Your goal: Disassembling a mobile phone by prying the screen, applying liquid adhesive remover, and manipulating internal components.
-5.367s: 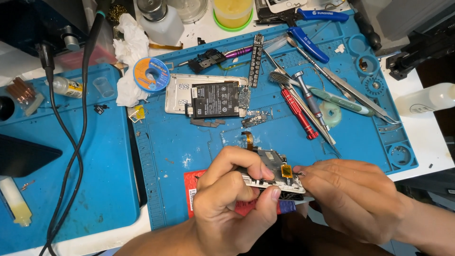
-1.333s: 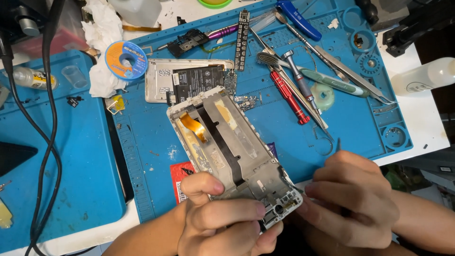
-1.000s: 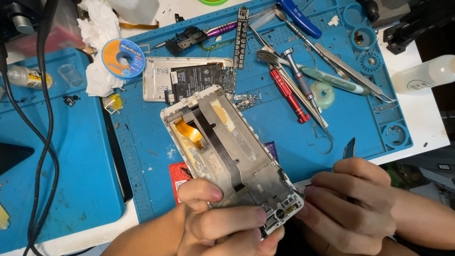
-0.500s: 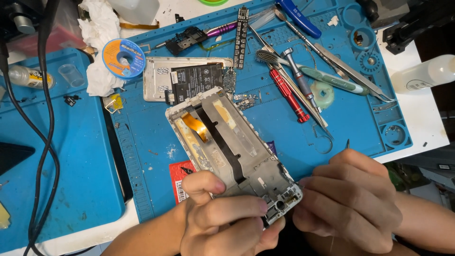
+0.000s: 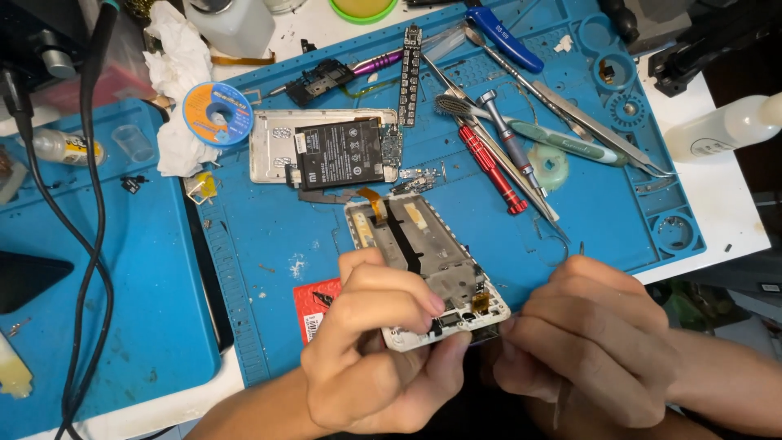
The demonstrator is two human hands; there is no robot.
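Two hands at work: our left hand [image 5: 371, 342] clamps the stripped phone frame [image 5: 423, 265]. Our right hand [image 5: 590, 342] pinches a thin tool at the frame's lower edge. The battery [image 5: 338, 153] is already out, so we judge disassembly well along.

One view only, worn on the head, looking steeply down and slightly forward over the bench [image 5: 717, 220]. It sits close: both hands fill the bottom edge, the blue mat [image 5: 269, 244] spreads across the middle, and the bench's far side is cropped.
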